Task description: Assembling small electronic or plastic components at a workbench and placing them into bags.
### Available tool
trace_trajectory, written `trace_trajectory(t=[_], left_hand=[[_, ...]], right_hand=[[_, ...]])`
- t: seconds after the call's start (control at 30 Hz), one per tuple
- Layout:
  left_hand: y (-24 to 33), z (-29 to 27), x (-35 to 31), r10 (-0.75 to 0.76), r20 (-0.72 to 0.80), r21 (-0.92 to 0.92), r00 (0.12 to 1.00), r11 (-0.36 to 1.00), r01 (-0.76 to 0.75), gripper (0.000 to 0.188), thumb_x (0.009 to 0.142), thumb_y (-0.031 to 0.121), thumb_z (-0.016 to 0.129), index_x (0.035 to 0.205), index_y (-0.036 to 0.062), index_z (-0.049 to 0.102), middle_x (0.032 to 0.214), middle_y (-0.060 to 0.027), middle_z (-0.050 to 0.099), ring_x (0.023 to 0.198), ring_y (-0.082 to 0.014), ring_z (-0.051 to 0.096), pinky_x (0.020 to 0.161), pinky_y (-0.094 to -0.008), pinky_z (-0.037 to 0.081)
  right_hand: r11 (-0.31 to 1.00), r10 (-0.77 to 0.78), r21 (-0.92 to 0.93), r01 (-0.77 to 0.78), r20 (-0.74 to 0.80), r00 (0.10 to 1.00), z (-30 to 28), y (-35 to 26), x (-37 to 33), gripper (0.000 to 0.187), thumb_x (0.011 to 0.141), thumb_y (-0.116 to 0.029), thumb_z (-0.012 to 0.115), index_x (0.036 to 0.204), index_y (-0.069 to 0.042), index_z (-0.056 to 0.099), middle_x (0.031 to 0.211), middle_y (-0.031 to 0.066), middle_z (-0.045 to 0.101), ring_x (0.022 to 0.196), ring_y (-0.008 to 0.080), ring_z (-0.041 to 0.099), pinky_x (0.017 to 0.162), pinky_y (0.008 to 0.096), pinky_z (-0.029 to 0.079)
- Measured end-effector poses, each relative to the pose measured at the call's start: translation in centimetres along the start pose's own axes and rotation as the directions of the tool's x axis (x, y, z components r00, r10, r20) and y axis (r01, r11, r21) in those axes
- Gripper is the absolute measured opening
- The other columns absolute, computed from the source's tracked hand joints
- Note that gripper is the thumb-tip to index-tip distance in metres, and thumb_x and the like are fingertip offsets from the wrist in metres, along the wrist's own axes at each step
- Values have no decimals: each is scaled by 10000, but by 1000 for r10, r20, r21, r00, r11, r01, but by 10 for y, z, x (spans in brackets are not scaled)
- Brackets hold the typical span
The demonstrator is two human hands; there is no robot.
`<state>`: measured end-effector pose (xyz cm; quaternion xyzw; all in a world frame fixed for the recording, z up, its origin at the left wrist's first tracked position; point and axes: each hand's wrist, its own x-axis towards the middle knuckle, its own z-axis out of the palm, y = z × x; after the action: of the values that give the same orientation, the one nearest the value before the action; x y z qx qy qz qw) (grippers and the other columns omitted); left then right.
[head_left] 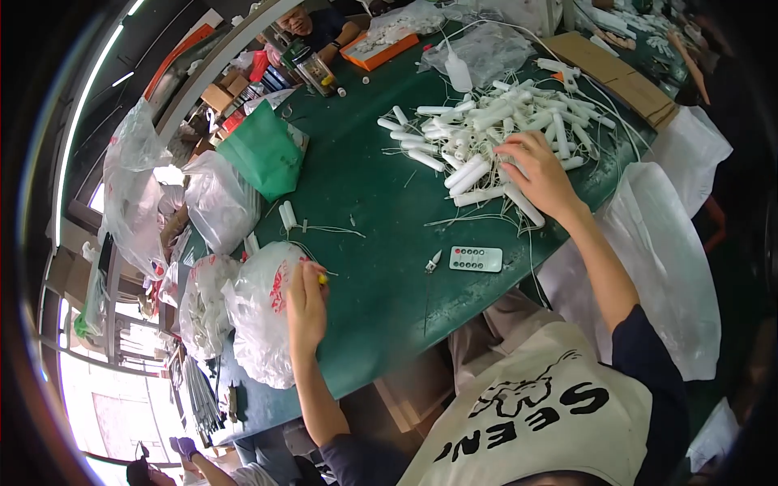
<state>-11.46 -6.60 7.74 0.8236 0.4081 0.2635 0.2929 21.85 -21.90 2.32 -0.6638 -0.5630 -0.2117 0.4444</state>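
Across the green workbench, two white tubes lie by themselves at left; the left hand pinches a small yellow piece; farther right, the right hand, fingers parted, is at a large tube heap, seemingly the bulk remaining.

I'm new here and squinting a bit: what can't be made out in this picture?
All in the head view:
Yellow item in the left hand: mostly hidden by the fingers.
Pile of white tubes: partly covered by the right hand, so any grip is unclear.
Remote control: button markings too small.
Green bag: its side hides any contents.
Person at lower left: cut off by the bottom edge.
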Motion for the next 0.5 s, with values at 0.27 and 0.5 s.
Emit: trace_trajectory(t=[0.27,0.5], left_hand=[[-10,13,-48,-156,262,-586,952,758,286,232,951,263,352,998,53,440,635,27,364,491,-21,262,418,-161,214],[-13,11,-63,-148,250,-597,957,754,273,280,951,289,346,977,37,465,632,28,368,488,-21,254,418,-162,211]], right_hand=[[897,-376,-103,431,335,864,50,-14,-1,150,654,-132,630,802,-108,637,802,-25,572,894,158,487,784,325,350],[888,-108,-362,285,438,892,61,-1,-28,151,692,-133,626,836,-94,604,892,36,534,938,196,479,804,363,358]])
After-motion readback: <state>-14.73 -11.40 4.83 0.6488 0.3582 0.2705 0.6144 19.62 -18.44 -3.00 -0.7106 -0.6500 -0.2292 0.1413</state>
